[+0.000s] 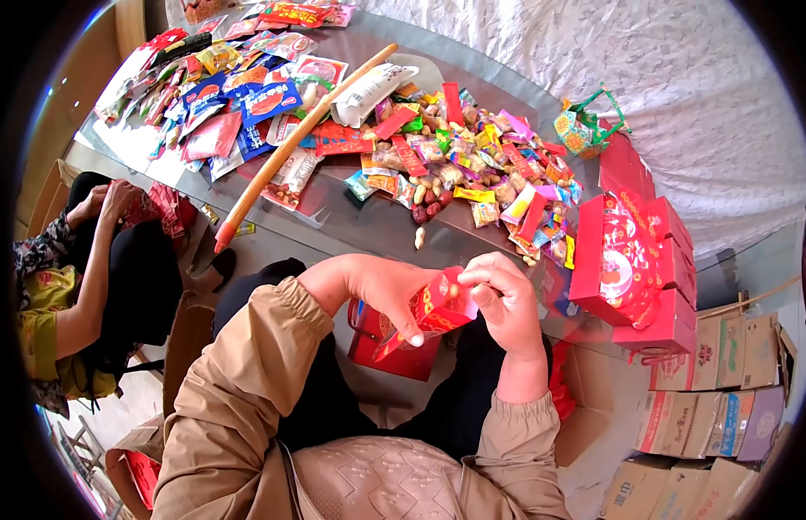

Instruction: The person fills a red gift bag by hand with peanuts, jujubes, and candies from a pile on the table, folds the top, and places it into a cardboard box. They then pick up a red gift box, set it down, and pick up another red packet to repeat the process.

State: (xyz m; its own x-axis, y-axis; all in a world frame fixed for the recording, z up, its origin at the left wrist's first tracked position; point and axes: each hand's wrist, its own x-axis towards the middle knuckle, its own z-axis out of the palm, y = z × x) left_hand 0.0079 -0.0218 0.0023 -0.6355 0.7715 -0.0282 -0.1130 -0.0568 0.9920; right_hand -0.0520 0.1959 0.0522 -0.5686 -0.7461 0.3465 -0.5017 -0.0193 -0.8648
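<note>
Above my lap, my left hand (386,290) is wrapped round a small red paper candy box (436,310) with gold markings. The box is tilted, its open mouth facing right, and something brownish shows inside. At that mouth, the curled fingers and thumb of my right hand (507,303) grip the rim; anything between them is hidden. Below, a larger red box (394,351) sits between my knees. Just beyond my hands, a heap of wrapped candies, peanuts and dates (459,165) covers the glass table (394,227).
A long wooden rolling pin (303,143) lies across the table beside flat snack packets (238,100). Red gift boxes (641,269) and a green-handled basket (585,126) stand on the right. Cardboard cartons (715,399) are stacked at lower right. Another person (82,277) sits at left.
</note>
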